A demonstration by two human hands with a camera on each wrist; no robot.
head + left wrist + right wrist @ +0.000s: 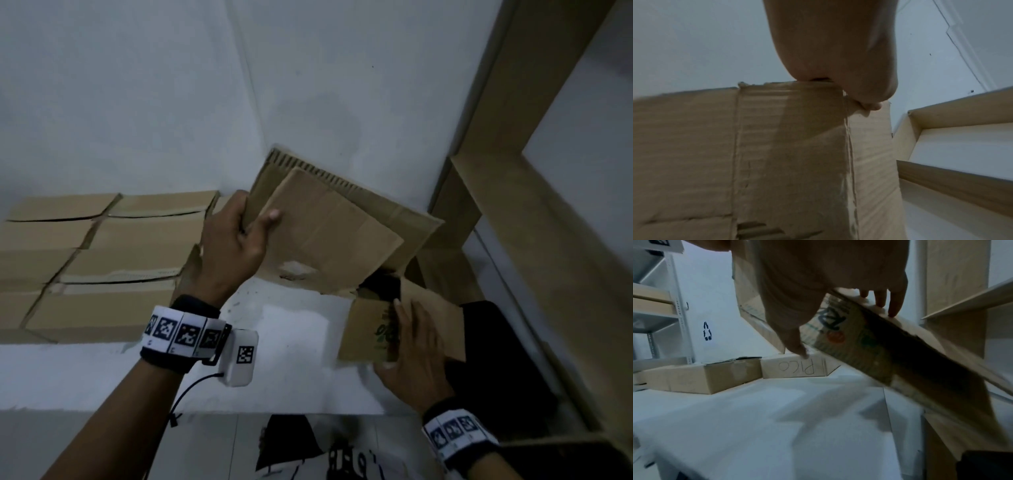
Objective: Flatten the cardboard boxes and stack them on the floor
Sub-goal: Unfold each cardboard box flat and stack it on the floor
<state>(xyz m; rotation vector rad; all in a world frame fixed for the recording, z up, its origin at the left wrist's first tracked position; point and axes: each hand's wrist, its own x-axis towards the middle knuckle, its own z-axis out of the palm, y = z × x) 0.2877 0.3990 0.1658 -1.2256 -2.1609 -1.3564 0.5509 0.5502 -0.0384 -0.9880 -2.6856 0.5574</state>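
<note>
A brown cardboard box [329,233] hangs in the air, partly collapsed, above a white surface. My left hand [239,236] grips its upper left edge, thumb on the near face and fingers behind; the left wrist view shows this cardboard box [777,154] and my left hand [838,73] from close up. My right hand [411,346] holds a lower flap [373,332] with green printing, thumb on one face and fingers on the other. In the right wrist view my right hand [838,318] clasps that printed flap [869,344].
Several closed cardboard boxes [102,260] lie in rows at the left on the white surface [291,377]. Wooden shelving [513,205] stands at the right against a white wall. Metal shelving [657,313] and two boxes [715,376] show in the right wrist view.
</note>
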